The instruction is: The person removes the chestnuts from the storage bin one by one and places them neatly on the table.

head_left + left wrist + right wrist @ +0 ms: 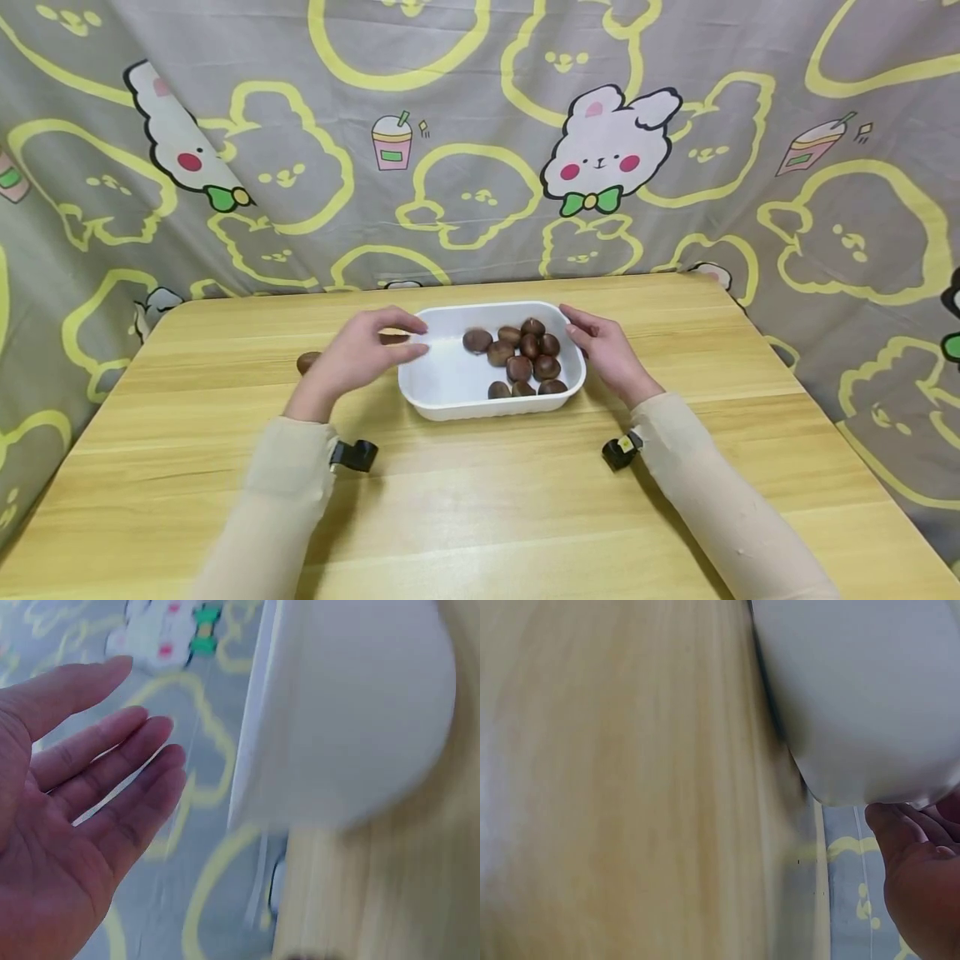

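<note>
A white plastic tray holds several brown chestnuts, gathered toward its right half. At the tray's right end, my right hand grips the rim, the thumb on top and the fingers around the outside. In the right wrist view the fingertips meet the tray's outer wall. My left hand is by the tray's left end, its fingers relaxed and spread. The left wrist view shows this palm holding nothing, apart from the tray wall.
On the wooden table, a loose chestnut lies left of the left wrist. Another brown thing, partly hidden, shows behind the left fingers. A grey curtain with yellow cartoon outlines hangs along the far table edge.
</note>
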Available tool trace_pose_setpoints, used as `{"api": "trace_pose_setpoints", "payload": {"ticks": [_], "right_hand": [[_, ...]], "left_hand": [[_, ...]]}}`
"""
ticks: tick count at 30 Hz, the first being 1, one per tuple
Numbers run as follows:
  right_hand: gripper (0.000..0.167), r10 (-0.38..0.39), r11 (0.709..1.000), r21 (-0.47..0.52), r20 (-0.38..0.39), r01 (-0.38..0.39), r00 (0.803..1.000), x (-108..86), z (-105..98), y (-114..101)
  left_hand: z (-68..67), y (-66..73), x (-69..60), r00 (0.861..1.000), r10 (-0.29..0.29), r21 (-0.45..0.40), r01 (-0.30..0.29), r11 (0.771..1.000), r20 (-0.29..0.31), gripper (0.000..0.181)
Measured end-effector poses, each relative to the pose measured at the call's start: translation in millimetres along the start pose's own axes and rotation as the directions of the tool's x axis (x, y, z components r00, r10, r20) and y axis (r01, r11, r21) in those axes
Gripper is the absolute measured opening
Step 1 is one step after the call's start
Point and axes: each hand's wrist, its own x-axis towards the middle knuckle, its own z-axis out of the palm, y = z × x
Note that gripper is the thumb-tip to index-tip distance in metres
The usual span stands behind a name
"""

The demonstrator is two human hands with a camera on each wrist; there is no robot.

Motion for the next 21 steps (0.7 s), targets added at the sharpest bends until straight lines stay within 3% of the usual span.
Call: {"api": "trace_pose_setpoints", "payload": {"ticks": [6, 15, 21], "right_hand": [[0.044, -0.009, 1.000, 0.005, 0.002, 0.009, 1.000, -1.7, 1.2, -0.9], [0.044, -0.018, 1.000, -0.015, 0.011, 0.019, 1.000, -1.8, 0.5, 0.4], [0.045, -0.015, 1.000, -0.002, 0.018, 0.015, 1.000, -1.2, 0.2, -0.9]], "left_hand": [[41.1, 11.5, 21.9, 0.981, 0.118, -0.031, -0.114, 0.993, 0.151, 0.029], [79.0, 5.3, 43.9, 0.946, 0.073, 0.065, -0.098, 0.993, 0.317, 0.034], [92.7, 1.8, 50.7, 0.937, 0.047, 0.151, -0.105, 0.983, 0.347, 0.026]]}}
